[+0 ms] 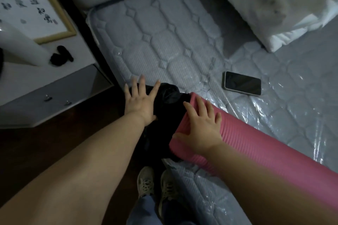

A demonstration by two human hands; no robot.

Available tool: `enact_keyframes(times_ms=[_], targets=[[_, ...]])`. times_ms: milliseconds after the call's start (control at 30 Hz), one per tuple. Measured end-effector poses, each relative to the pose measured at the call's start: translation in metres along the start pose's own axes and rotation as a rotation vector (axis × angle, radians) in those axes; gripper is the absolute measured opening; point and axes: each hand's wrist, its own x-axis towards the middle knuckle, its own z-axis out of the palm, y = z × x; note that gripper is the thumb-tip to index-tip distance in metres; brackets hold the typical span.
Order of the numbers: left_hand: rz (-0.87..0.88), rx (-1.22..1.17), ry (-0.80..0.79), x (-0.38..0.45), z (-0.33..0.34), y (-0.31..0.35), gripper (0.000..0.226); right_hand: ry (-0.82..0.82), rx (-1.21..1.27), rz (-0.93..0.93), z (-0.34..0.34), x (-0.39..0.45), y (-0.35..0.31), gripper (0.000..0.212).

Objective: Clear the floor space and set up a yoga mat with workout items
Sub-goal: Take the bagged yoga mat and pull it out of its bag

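The pink yoga mat is still rolled on the mattress; the right hand rests flat on it, the left hand spread open on a black bag at nine o'clock. Unrolling remains undone.

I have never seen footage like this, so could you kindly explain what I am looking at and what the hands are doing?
This is one picture from a camera worn on a person's head, looking down at their own arms and shoes. The right hand rests on a rolled pink mat lying across a plastic-wrapped mattress. The left hand lies flat, fingers spread, on a black bag at the mat's end. Neither hand grips anything. A phone lies on the mattress, with white bedding beyond.
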Motion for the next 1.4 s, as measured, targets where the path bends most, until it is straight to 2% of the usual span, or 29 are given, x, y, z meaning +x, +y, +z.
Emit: enact_keyframes(times_ms=[67, 233, 333, 467, 567, 633, 700, 767, 900, 1000, 1067, 1167, 1333, 1400], targets=[[0.056, 0.068, -0.048, 0.013, -0.001, -0.004, 0.113, 0.009, -0.020, 0.009, 0.002, 0.008, 0.000, 0.097], [0.152, 0.030, 0.004, -0.011, -0.006, -0.007, 0.066, -0.044, -0.067, 0.053, 0.000, 0.015, -0.003, 0.098], [0.098, 0.019, -0.021, -0.047, -0.037, -0.024, 0.051, -0.101, -0.101, 0.056, -0.016, 0.009, -0.006, 0.096], [-0.076, -0.097, 0.027, -0.100, -0.094, -0.065, 0.050, -0.116, -0.097, 0.134, -0.049, -0.003, -0.015, 0.096], [-0.121, -0.219, 0.121, -0.146, -0.139, -0.089, 0.049, -0.138, 0.060, -0.024, -0.083, -0.016, -0.051, 0.119], [-0.148, -0.260, 0.189, -0.179, -0.166, -0.098, 0.052, -0.183, 0.202, -0.229, -0.110, -0.029, -0.095, 0.134], [-0.189, -0.299, 0.289, -0.212, -0.188, -0.109, 0.054, -0.215, 0.280, -0.401, -0.136, -0.045, -0.143, 0.136], [-0.229, -0.328, 0.368, -0.237, -0.202, -0.126, 0.055, -0.213, 0.251, -0.500, -0.153, -0.051, -0.180, 0.120], [-0.383, -0.339, 0.421, -0.276, -0.214, -0.170, 0.056, -0.176, 0.166, -0.627, -0.163, -0.046, -0.246, 0.038], [-0.572, -0.343, 0.372, -0.293, -0.204, -0.221, 0.059, -0.147, 0.136, -0.657, -0.156, -0.049, -0.308, 0.011], [-0.682, -0.359, 0.314, -0.300, -0.192, -0.262, 0.060, -0.144, 0.150, -0.660, -0.145, -0.050, -0.354, 0.008], [-0.738, -0.418, 0.268, -0.293, -0.178, -0.323, 0.059, -0.156, 0.176, -0.667, -0.129, -0.041, -0.416, 0.022], [-0.664, -0.621, 0.296, -0.261, -0.173, -0.434, 0.066, -0.123, 0.190, -0.615, -0.124, -0.007, -0.526, 0.028], [-0.649, -0.710, 0.357, -0.244, -0.174, -0.477, 0.072, -0.089, 0.199, -0.602, -0.124, 0.015, -0.570, 0.036]])
